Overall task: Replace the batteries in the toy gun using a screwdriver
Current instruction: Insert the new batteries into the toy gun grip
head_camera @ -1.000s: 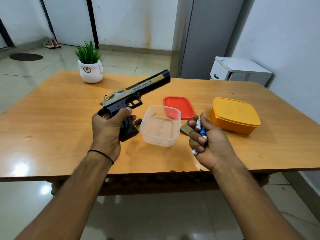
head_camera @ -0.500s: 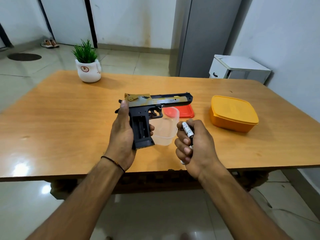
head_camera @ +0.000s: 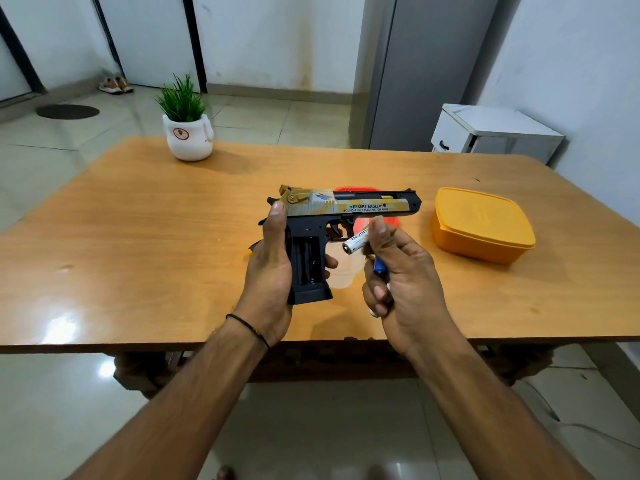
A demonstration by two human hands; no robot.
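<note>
My left hand [head_camera: 268, 271] grips the black handle of the toy gun [head_camera: 349, 206], a black pistol with a tan slide, held level above the table with the barrel pointing right. The battery compartment [head_camera: 305, 260] in the handle is open and faces me. My right hand [head_camera: 401, 275] pinches a white battery [head_camera: 356, 241] between thumb and forefinger, just right of the handle. A blue battery [head_camera: 379, 266] and more white ones sit curled in the same palm. A yellow-tipped tool [head_camera: 250, 250] peeks out behind my left hand; little of it shows.
A clear plastic tub [head_camera: 341, 278] stands on the wooden table [head_camera: 138, 237] behind my hands. A red lid [head_camera: 356, 189] lies behind the gun. An orange lidded box [head_camera: 481, 225] sits right. A potted plant [head_camera: 187, 129] stands far left. A white cabinet [head_camera: 491, 131] lies beyond the table.
My left hand has turned the gun from barrel-up to level and brought it closer, the open compartment now facing me. My right hand has moved left and pushed one white battery out toward the handle.
</note>
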